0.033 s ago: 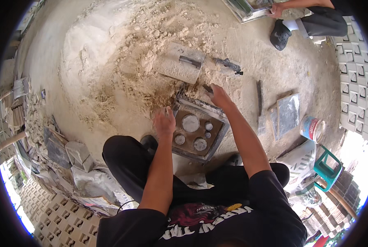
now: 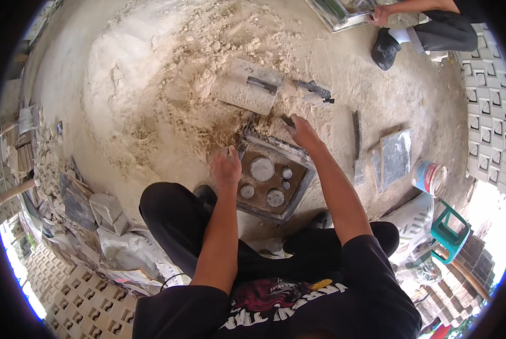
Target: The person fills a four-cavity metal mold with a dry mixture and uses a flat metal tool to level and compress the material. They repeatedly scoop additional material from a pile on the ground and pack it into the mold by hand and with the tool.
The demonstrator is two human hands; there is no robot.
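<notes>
A square dark-framed mould lies on the ground in front of me. Its brown inner face carries several round pale discs of different sizes, among them a large disc. My right hand is closed around a short dark handle-like piece above the mould's far edge; whether it joins the frame I cannot tell. At the mould's left side is my left hand, its fingers curled in. What those fingers hold is hidden. Just beyond the mould lies a flat float with a dark grip, dusted with powder.
Loose pale powder is heaped at the far left. A dark brush-like tool lies past the float. To the right are a flat board, a bucket and a green stool. A co-worker's hand holds another frame, far right.
My left knee has shifted slightly outward. Both hands and the mould stay where they were.
</notes>
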